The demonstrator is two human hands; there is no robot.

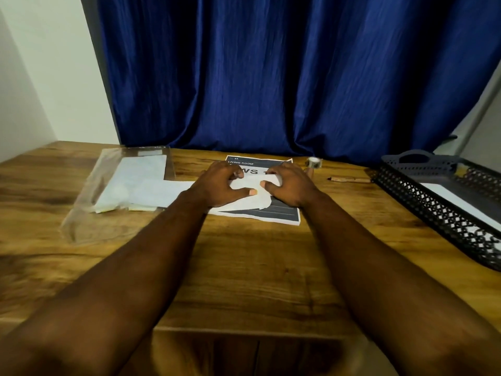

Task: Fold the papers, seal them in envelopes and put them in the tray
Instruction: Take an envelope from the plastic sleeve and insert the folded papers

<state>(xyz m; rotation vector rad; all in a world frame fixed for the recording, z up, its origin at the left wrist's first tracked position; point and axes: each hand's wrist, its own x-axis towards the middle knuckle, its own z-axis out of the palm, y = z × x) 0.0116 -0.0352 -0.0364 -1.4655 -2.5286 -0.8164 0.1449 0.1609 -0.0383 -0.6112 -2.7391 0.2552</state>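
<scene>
A dark printed paper [282,213] lies flat on the wooden table at the middle back. On top of it is a white envelope or folded sheet [252,198]; I cannot tell which. My left hand [219,183] grips its left part, thumb on top and fingers curled at its far edge. My right hand [290,185] grips its right part in the same way. The black mesh tray [423,196] stands at the right with a white envelope [461,203] lying in it.
A clear plastic sleeve [89,202] with several white envelopes [135,185] lies at the left. A roll of tape [314,162] and a pen [349,179] lie between the paper and the tray. A blue curtain [271,77] hangs behind the table.
</scene>
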